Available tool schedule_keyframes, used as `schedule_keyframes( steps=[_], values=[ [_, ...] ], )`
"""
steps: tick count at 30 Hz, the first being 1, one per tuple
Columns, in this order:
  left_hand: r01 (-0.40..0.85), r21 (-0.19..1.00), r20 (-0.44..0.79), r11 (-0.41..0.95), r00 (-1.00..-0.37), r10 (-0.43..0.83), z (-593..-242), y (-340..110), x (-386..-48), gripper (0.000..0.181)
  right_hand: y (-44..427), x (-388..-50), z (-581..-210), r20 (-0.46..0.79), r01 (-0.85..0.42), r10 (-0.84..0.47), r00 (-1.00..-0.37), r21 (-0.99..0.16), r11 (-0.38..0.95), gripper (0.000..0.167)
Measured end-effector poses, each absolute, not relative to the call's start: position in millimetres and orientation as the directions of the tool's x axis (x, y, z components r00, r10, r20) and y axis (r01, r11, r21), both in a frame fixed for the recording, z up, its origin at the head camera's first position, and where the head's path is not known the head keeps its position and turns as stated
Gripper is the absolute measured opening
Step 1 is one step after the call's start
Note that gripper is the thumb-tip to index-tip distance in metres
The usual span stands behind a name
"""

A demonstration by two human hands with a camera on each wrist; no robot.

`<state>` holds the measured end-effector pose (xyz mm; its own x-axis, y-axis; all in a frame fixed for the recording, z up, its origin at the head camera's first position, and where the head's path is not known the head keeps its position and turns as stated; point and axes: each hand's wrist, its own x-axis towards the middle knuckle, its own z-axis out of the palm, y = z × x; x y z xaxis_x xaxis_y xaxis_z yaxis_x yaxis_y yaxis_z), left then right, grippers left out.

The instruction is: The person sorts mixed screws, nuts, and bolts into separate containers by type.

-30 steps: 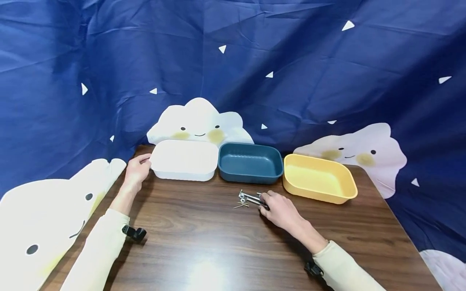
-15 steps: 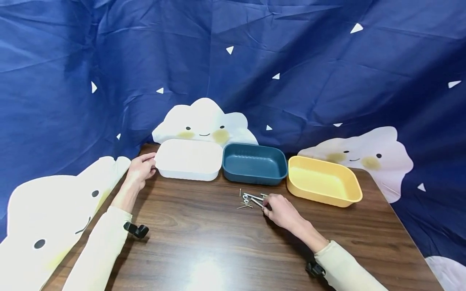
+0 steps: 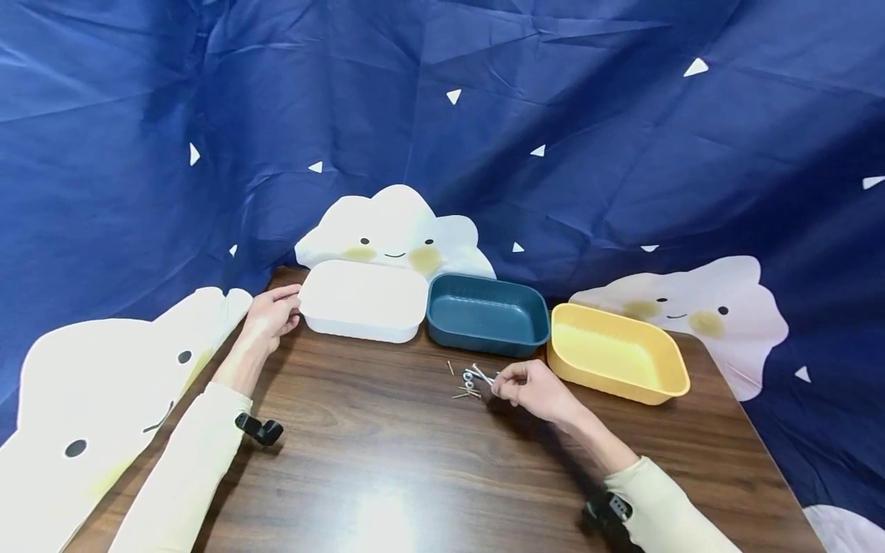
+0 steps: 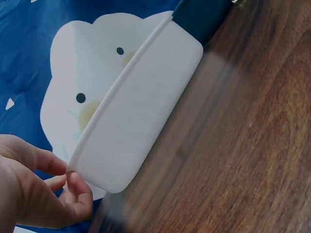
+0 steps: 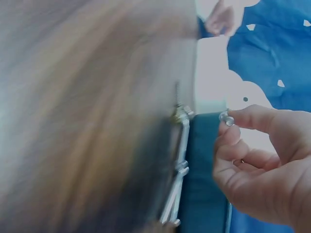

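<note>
My left hand (image 3: pixel 272 315) pinches the left end of a white plastic box (image 4: pixel 131 111), close to its rim. In the right wrist view, the fingertips of my right hand (image 5: pixel 272 160) pinch a small shiny metal piece; the head view shows it as a slim silver bolt (image 3: pixel 482 375) pointing left from the fingers. Below that hand lies a small pile of hardware on the table: silver nuts (image 3: pixel 469 377), brassy screws (image 3: pixel 469 392) and more long bolts (image 5: pixel 182 145), blurred in the right wrist view. One loose screw (image 3: pixel 450 368) lies apart behind the pile.
A dark teal box (image 3: pixel 487 344) stands to the right of the white one, then a yellow box (image 3: pixel 608 384), all along the back of the wooden table (image 3: pixel 359 430). Behind them hangs a blue curtain (image 3: pixel 359 92) with clouds.
My right hand has picked up a bolt from the pile and risen slightly, its fingers drawn together. The loose screw has turned a little. My left hand stays at the white box.
</note>
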<state>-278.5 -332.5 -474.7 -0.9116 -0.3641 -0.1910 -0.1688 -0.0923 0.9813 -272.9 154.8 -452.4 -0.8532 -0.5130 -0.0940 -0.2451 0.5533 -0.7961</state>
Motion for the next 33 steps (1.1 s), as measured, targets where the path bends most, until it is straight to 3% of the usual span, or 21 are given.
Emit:
schedule_keyframes(
  steps=[3,10,23,33],
  values=[
    [-0.162,0.972,-0.214,-0.172,-0.912,-0.35,-475,-334,-279,0.049,145,-280,-441,-0.126,-0.17,-0.499,-0.858,-0.846,0.506,0.012],
    [-0.134,0.946,-0.23,-0.295,-0.919,-0.321,-476,-335,-281,0.049,110,-298,-421,-0.088,-0.171,-0.475,-0.876,-0.863,0.475,0.011],
    [-0.138,0.937,-0.249,-0.321,-0.909,-0.335,-478,-335,-279,0.048,29,-338,-416,-0.044,-0.222,-0.563,-0.825,-0.892,0.395,0.016],
    [-0.133,0.937,-0.246,-0.323,-0.908,-0.339,-480,-339,-278,0.049,-19,-355,-421,-0.086,-0.124,-0.458,-0.885,-0.903,0.41,0.025]
  ],
)
